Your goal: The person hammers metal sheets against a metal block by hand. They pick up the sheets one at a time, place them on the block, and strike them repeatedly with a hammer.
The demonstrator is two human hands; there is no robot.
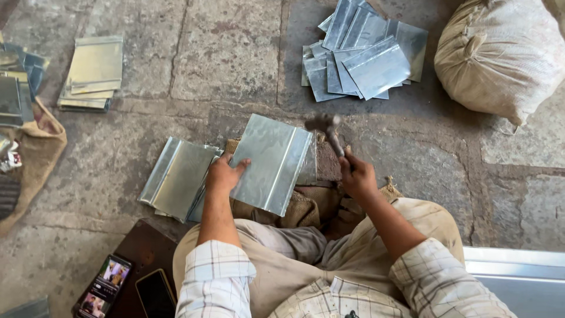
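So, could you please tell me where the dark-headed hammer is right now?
In the head view, the dark-headed hammer is raised in the right hand, just right of the ridged grey metal sheet that the left hand steadies.

Two phones [106, 282], one hammer [327, 131], one sack [500, 56]

This is a floor-level sheet-metal workshop, set up on a worn stone-slab floor [229, 53] instead of at a worktop. Cut, folded galvanised sheets lie in heaps: a loose pile [362, 53] ahead, a neat stack [94, 70] at the left, more [176, 176] by the knees. A hammer [329, 132], burlap padding [294, 206] and a stuffed sack [500, 53] fit such manual trade.
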